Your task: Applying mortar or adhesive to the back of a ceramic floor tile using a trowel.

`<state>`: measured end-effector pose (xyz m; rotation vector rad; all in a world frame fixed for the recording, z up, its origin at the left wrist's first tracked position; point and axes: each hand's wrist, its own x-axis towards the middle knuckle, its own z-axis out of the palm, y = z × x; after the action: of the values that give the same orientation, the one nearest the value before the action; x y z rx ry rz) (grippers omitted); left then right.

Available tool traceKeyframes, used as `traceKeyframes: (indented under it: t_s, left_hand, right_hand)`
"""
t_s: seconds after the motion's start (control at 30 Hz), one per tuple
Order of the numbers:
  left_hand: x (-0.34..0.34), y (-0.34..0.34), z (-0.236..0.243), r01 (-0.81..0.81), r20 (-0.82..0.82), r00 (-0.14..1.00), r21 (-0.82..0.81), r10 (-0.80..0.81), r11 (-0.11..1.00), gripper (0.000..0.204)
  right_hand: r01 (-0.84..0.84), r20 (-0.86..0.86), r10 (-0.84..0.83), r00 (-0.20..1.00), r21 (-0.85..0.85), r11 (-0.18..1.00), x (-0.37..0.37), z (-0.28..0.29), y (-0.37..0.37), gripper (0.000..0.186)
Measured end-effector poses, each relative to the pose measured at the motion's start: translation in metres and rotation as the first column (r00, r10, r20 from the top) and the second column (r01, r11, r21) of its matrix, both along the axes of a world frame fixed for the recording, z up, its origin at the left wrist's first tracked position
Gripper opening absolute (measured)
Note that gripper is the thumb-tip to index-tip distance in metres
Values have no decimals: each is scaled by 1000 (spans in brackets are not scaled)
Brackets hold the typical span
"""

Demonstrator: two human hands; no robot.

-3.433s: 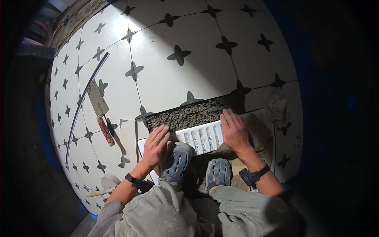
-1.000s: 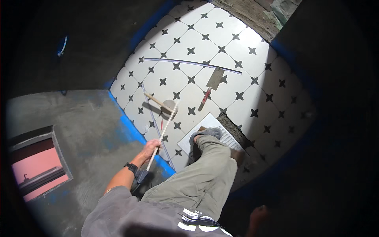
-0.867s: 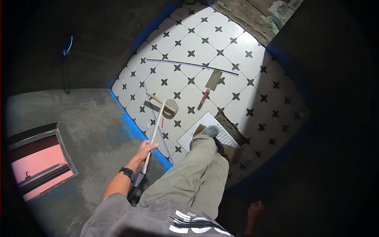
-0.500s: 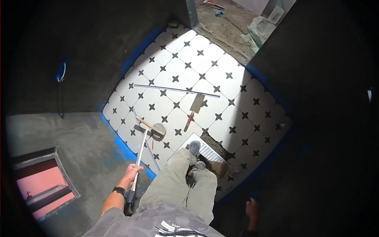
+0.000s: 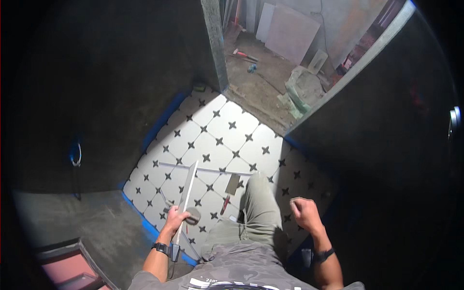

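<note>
My left hand (image 5: 176, 220) is closed around a long, flat white bar (image 5: 188, 186) with a black end piece and a cord below the wrist. The bar points away from me over the tiled floor (image 5: 232, 124), which has dark star shapes on white. Beside that hand a round grey disc (image 5: 194, 215) lies on the tiles, partly covered. My right hand (image 5: 305, 212) is held up on the right as a loose fist, with nothing seen in it. Between the hands lies a trowel (image 5: 233, 184) with a red handle, near my raised knee.
A long thin strip (image 5: 208, 168) lies across the tiles, another (image 5: 186, 238) along the left. Dark walls with blue lower edges enclose the floor. Beyond the doorway are rough ground, a hammer-like red tool (image 5: 245, 55), leaning panels (image 5: 291, 33) and a full sack (image 5: 305, 87).
The view has tilted up, showing more beyond the doorway. My knee has come forward over the tiles. The bar has swung up and away from the floor; my right fist has risen into the light.
</note>
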<state>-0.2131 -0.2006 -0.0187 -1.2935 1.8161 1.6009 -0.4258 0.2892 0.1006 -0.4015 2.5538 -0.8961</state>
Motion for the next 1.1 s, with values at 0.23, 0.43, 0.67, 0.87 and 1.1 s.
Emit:
traceKeyframes:
  t_s: [0.23, 0.43, 0.67, 0.87, 1.1]
  left_hand:
    - [-310, 26, 29, 60, -258, 965, 69, -40, 996, 70]
    - [-621, 49, -13, 153, -216, 967, 67, -135, 986, 73]
    - [-943, 48, 57, 415, -125, 906, 67, -405, 907, 67]
    - [-1120, 154, 117, 713, -200, 499, -459, -843, 531, 75]
    - [-1244, 207, 104, 700, -124, 195, -677, -973, 226, 71]
  right_hand:
    - [110, -126, -129, 984, -147, 983, -340, -66, -128, 59]
    - [108, -224, -184, 957, -313, 944, -670, -221, -196, 57]
    - [474, 286, -449, 847, -21, 880, -835, -176, -177, 37]
    - [746, 717, -304, 628, -442, 498, -883, -112, -202, 34]
    - [769, 845, -247, 475, -535, -350, -905, 28, -47, 39]
